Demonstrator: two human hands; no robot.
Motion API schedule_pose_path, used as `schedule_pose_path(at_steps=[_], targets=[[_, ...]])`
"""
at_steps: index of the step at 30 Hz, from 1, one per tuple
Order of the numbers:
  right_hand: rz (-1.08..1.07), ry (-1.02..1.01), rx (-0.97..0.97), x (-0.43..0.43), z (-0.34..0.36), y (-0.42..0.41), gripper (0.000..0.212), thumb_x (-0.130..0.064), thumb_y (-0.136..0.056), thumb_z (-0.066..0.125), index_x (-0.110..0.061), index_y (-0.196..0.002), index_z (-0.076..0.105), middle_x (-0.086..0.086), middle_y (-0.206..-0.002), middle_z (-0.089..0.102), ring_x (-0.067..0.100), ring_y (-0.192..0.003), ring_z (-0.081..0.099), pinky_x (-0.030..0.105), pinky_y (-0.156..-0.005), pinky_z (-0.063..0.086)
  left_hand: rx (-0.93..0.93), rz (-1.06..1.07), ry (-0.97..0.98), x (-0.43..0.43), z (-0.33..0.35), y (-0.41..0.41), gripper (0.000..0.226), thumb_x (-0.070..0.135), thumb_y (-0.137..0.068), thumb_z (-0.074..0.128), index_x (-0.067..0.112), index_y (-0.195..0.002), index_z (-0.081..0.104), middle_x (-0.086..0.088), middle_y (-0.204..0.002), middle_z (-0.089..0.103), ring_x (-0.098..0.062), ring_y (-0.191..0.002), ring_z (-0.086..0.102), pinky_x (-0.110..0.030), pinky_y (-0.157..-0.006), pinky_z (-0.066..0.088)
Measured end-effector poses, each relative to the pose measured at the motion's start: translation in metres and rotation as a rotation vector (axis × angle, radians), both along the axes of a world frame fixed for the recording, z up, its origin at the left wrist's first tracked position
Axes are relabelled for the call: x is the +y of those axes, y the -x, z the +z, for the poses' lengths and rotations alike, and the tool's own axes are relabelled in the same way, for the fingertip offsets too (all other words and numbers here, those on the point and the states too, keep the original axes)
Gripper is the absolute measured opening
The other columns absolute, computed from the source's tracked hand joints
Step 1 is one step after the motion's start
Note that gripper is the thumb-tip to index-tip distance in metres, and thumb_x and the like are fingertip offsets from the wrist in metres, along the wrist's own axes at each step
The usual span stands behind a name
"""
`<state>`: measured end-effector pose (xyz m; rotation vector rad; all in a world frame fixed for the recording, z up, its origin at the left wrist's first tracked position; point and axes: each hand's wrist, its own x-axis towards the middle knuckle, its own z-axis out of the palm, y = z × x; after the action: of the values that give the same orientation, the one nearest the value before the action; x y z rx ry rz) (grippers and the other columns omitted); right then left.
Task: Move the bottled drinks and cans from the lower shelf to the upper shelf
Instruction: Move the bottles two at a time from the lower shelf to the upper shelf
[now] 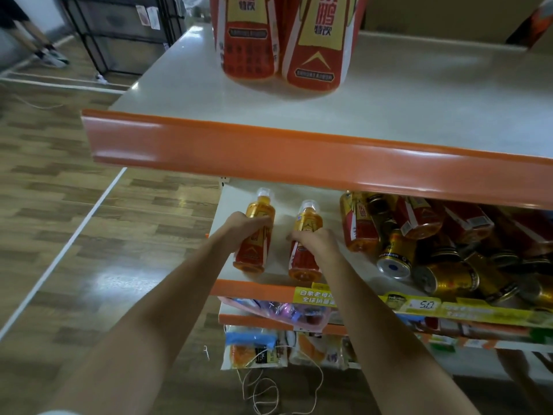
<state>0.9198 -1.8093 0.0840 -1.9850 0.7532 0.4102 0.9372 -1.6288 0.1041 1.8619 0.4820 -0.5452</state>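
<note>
Two amber plastic bottles with red labels and clear caps, the left bottle (253, 256) and the right bottle (302, 265), lie flat on the white lower shelf (282, 205). The left hand (242, 227) grips one round its middle, the right hand (317, 242) grips the other. The danger on the way out: a cap clipping the orange-lipped upper shelf (209, 145) overhead, or a sideways swing nudging the loose heap of gold cans (449, 274) nearby. Both long axes run front to back, caps pointing rearward, bases at the front edge.

We see a wooden floor (59, 205), a black wire rack (119, 34) standing on it, someone's shoes (54, 56) near that, snack packets (254, 351) and loose white string (254, 396) below them.
</note>
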Motion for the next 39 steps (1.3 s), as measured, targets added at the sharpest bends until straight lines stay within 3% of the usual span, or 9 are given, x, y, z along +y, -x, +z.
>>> schedule_pose_path(at_steps=[5,12,14,17,20,27,30,34,39], targets=[[-0.022,-0.026,-0.016,-0.002,0.006,0.005,0.061,-0.040,-0.065,0.085,-0.007,-0.108,0.055,0.007,-0.088,0.064,0.019,-0.074,0.064,0.032,-0.073,0.056,-0.061,0.043,0.106,0.003,-0.002,0.012,0.041,0.029,-0.077,0.076,-0.001,-0.100,0.062,-0.016,-0.088,0.070,-0.026,-0.075,0.071,-0.034,-0.063,0.058],[-0.026,-0.029,-0.091,-0.006,0.018,0.011,0.072,-0.035,-0.066,0.086,-0.002,-0.121,0.052,0.009,-0.103,0.062,0.021,-0.082,0.061,0.027,-0.063,0.045,-0.224,0.053,0.136,0.000,0.010,0.026,0.020,0.014,-0.079,0.073,0.002,-0.091,0.063,-0.013,-0.079,0.067,-0.022,-0.069,0.069,-0.033,-0.060,0.058],[0.011,-0.012,-0.138,-0.004,0.026,0.015,0.075,-0.032,-0.064,0.088,-0.005,-0.121,0.048,0.008,-0.106,0.062,0.023,-0.088,0.062,0.029,-0.068,0.049,-0.265,0.014,0.161,-0.001,0.017,0.033,0.011,0.009,-0.080,0.072,0.005,-0.086,0.064,-0.012,-0.076,0.066,-0.020,-0.065,0.067,-0.035,-0.062,0.058],[0.072,0.014,-0.272,-0.001,0.036,0.022,0.080,-0.024,-0.056,0.092,-0.012,-0.119,0.046,0.003,-0.104,0.061,0.022,-0.091,0.062,0.031,-0.074,0.050,-0.300,-0.025,0.177,-0.001,0.026,0.041,0.027,0.006,-0.075,0.075,0.009,-0.097,0.060,-0.015,-0.083,0.068,-0.022,-0.068,0.068,-0.033,-0.059,0.058],[0.117,0.012,-0.395,0.005,0.045,0.035,0.076,-0.016,-0.056,0.092,-0.019,-0.113,0.042,-0.009,-0.094,0.057,0.017,-0.088,0.059,0.022,-0.063,0.044,-0.334,-0.069,0.193,-0.002,0.035,0.048,0.045,0.001,-0.069,0.076,0.014,-0.106,0.054,-0.017,-0.092,0.067,-0.025,-0.074,0.069,-0.036,-0.062,0.058],[0.057,-0.017,-0.568,0.010,0.061,0.072,0.069,-0.026,-0.051,0.095,-0.029,-0.109,0.056,-0.016,-0.095,0.065,-0.002,-0.085,0.062,0.007,-0.062,0.042,-0.379,-0.068,0.268,0.001,0.046,0.073,0.065,0.011,-0.055,0.079,0.017,-0.115,0.055,-0.018,-0.102,0.068,-0.033,-0.090,0.070,-0.051,-0.078,0.059],[-0.003,-0.047,-0.604,0.010,0.068,0.089,0.065,-0.024,-0.052,0.095,-0.029,-0.105,0.057,-0.012,-0.096,0.070,-0.004,-0.084,0.064,0.006,-0.060,0.045,-0.415,-0.090,0.314,0.000,0.056,0.085,0.065,0.012,-0.049,0.076,0.010,-0.112,0.059,-0.018,-0.094,0.068,-0.031,-0.082,0.068,-0.047,-0.074,0.057],[-0.100,-0.070,-0.664,0.010,0.072,0.109,0.057,-0.017,-0.053,0.093,-0.023,-0.102,0.064,-0.008,-0.087,0.072,0.009,-0.078,0.069,0.010,-0.057,0.047,-0.445,-0.098,0.340,-0.008,0.069,0.105,0.059,0.011,-0.047,0.073,0.013,-0.105,0.061,-0.014,-0.087,0.069,-0.021,-0.075,0.068,-0.036,-0.067,0.057],[-0.091,-0.092,-0.754,0.000,0.088,0.138,0.057,-0.004,-0.057,0.089,-0.024,-0.101,0.057,-0.014,-0.082,0.066,-0.012,-0.067,0.062,0.006,-0.054,0.044,-0.463,-0.058,0.331,-0.023,0.086,0.140,0.059,0.012,-0.050,0.073,0.017,-0.108,0.059,-0.014,-0.097,0.069,-0.025,-0.085,0.069,-0.039,-0.073,0.057]])
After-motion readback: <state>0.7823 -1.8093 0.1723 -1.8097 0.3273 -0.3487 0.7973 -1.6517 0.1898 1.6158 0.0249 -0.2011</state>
